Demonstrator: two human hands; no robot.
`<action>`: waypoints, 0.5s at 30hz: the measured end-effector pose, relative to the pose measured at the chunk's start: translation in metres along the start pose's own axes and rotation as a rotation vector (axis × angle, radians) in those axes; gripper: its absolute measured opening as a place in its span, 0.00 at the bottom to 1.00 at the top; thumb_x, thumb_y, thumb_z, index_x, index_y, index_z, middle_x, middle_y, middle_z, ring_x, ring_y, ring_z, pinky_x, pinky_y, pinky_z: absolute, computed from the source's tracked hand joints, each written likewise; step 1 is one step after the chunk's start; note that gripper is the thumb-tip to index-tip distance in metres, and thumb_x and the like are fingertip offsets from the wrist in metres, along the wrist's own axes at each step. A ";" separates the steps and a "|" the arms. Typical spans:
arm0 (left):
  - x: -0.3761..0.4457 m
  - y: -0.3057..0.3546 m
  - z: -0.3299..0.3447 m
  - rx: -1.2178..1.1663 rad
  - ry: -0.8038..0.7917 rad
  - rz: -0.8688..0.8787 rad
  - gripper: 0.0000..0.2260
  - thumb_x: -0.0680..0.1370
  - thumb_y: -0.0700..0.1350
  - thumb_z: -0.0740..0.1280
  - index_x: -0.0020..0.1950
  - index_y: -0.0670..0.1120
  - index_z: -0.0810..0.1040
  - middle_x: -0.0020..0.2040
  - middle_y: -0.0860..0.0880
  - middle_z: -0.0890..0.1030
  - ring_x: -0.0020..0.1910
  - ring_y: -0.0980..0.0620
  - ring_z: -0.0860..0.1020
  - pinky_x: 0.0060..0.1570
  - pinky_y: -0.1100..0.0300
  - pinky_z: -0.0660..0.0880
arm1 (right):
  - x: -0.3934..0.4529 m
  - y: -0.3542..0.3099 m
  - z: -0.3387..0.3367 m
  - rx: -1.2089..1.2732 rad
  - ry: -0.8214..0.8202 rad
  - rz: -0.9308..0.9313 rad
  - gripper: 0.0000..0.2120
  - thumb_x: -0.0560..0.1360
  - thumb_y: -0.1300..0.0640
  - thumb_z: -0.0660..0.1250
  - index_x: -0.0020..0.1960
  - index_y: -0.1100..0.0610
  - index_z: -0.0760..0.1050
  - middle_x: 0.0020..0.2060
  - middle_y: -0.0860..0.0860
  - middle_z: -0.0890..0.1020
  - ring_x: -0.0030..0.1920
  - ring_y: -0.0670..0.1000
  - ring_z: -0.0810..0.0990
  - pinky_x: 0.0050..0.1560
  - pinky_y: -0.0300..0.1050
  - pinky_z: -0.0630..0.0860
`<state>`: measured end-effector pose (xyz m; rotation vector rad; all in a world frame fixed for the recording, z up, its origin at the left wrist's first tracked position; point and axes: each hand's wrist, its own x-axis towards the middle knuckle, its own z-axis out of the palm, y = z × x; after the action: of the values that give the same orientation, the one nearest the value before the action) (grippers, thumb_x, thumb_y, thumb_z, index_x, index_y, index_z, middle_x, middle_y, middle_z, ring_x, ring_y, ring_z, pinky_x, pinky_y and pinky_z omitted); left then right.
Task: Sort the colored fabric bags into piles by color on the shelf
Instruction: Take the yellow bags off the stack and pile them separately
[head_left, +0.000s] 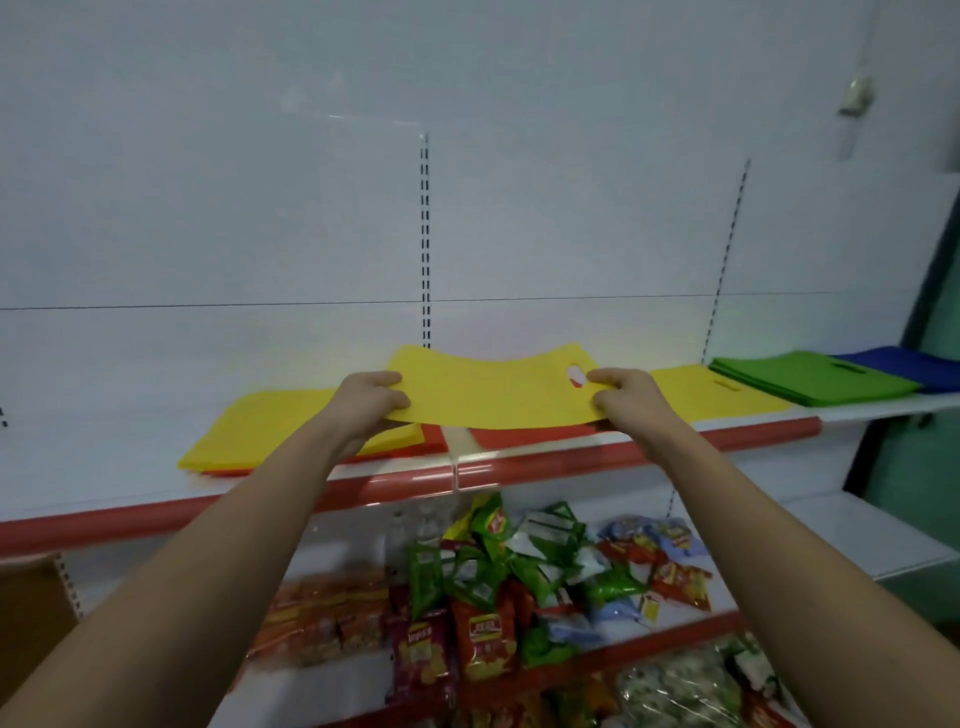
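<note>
A flat yellow fabric bag (493, 387) is held level just above the shelf (769, 426). My left hand (366, 402) grips its left edge and my right hand (621, 397) pinches its right edge beside the handle slot. Under it lies an orange-red bag (530, 434). To the left a second yellow bag (270, 431) lies on top of another orange-red one. Right of my hands lies a third yellow bag (711, 389), then a green pile (810, 376) and a blue pile (904, 364).
The shelf has a red front rail (130, 525) and a white slotted back wall. Below it, shelves hold several snack packets (519, 582). A cardboard box (31, 613) sits at the lower left.
</note>
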<state>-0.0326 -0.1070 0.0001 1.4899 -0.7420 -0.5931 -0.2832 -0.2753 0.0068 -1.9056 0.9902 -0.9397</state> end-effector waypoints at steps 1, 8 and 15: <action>-0.003 0.000 0.017 -0.004 -0.016 -0.003 0.24 0.77 0.29 0.65 0.73 0.36 0.68 0.67 0.39 0.73 0.51 0.46 0.78 0.42 0.57 0.79 | -0.002 0.007 -0.016 0.027 0.006 0.017 0.20 0.77 0.72 0.57 0.67 0.64 0.73 0.55 0.62 0.77 0.36 0.56 0.74 0.40 0.55 0.78; -0.012 -0.017 0.123 0.048 -0.093 0.002 0.26 0.76 0.31 0.68 0.74 0.37 0.67 0.69 0.42 0.72 0.60 0.45 0.77 0.54 0.54 0.78 | -0.012 0.065 -0.116 -0.012 0.046 0.093 0.20 0.79 0.70 0.60 0.70 0.63 0.70 0.58 0.60 0.74 0.62 0.69 0.73 0.60 0.67 0.73; 0.006 -0.034 0.224 0.085 -0.162 0.001 0.28 0.75 0.31 0.69 0.75 0.37 0.66 0.69 0.41 0.72 0.63 0.43 0.75 0.66 0.47 0.73 | 0.009 0.132 -0.181 0.081 0.137 0.192 0.21 0.78 0.72 0.60 0.71 0.66 0.69 0.62 0.59 0.68 0.42 0.57 0.79 0.34 0.44 0.79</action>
<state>-0.1938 -0.2593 -0.0464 1.5322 -0.9025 -0.6944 -0.4735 -0.3892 -0.0285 -1.6641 1.1751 -0.9919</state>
